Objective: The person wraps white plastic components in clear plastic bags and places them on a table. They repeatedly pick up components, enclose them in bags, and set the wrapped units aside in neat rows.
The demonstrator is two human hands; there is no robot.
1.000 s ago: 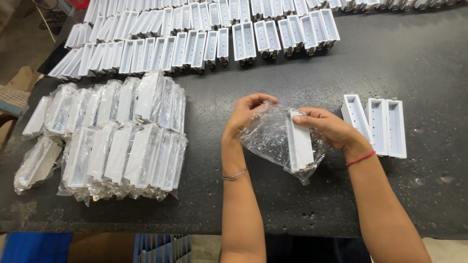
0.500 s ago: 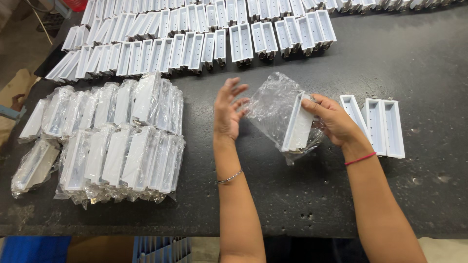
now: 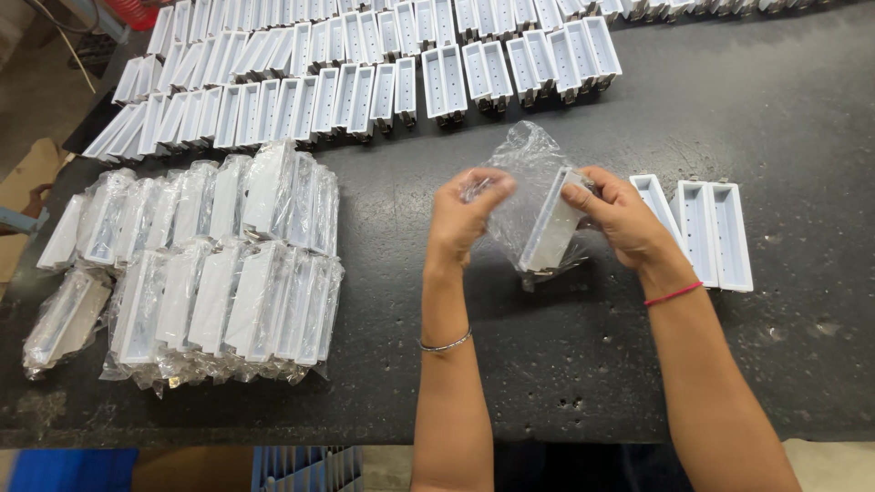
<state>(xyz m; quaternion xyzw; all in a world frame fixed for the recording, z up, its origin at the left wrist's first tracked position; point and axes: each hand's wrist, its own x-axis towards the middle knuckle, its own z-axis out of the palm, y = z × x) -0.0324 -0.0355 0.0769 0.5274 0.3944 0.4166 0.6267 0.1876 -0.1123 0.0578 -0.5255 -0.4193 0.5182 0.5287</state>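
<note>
A white plastic tray (image 3: 551, 226) sits partly inside a clear plastic bag (image 3: 524, 182), held just above the desk (image 3: 565, 364) near its middle. The left hand (image 3: 465, 214) pinches the bag's edge; the right hand (image 3: 620, 219) closes its grip on the tray's upper end through the film. Two rows of bagged trays (image 3: 210, 264) lie stacked at the left, so a good share looks done; three bare trays (image 3: 702, 232) wait at right, with long rows of unbagged trays (image 3: 365, 73) far across. Open desk lies near the front edge.
</note>
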